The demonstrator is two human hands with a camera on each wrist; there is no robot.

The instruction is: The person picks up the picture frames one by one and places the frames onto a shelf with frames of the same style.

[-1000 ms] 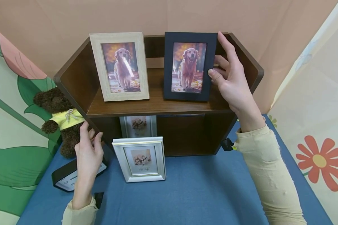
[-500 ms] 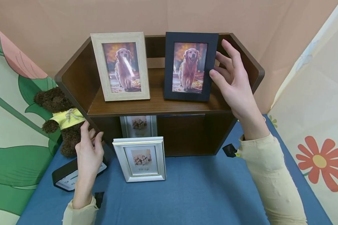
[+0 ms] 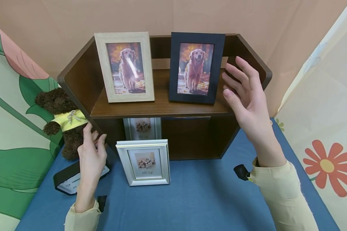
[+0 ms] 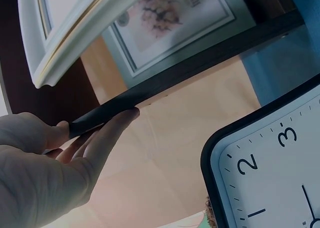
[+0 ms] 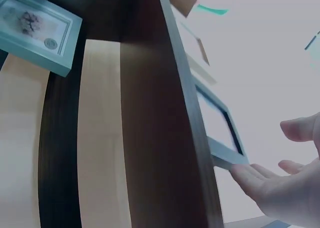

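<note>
A dark wooden shelf unit (image 3: 162, 110) holds a cream frame (image 3: 127, 67) and a black frame (image 3: 195, 68) upright on its upper level, each with a dog picture. My right hand (image 3: 250, 102) is raised just right of the black frame, fingers spread and slightly bent, nothing in them; the right wrist view shows this hand (image 5: 287, 193) near a frame's corner (image 5: 227, 150). My left hand (image 3: 91, 157) grips the unit's left side edge low down. In the left wrist view, its thumb and fingers (image 4: 112, 130) lie on opposite faces of the side panel (image 4: 170, 80).
A silver frame (image 3: 145, 163) stands on the blue cloth (image 3: 199, 199) before the unit, with another silver frame (image 3: 142, 128) on the lower level. To the left are a brown teddy bear (image 3: 72, 138) in a yellow top and a black-rimmed clock (image 3: 69, 183). A curtain (image 3: 173, 16) hangs behind.
My right hand has let go of the black frame's right edge and moved down and to the right. The frames and my left hand have stayed in place.
</note>
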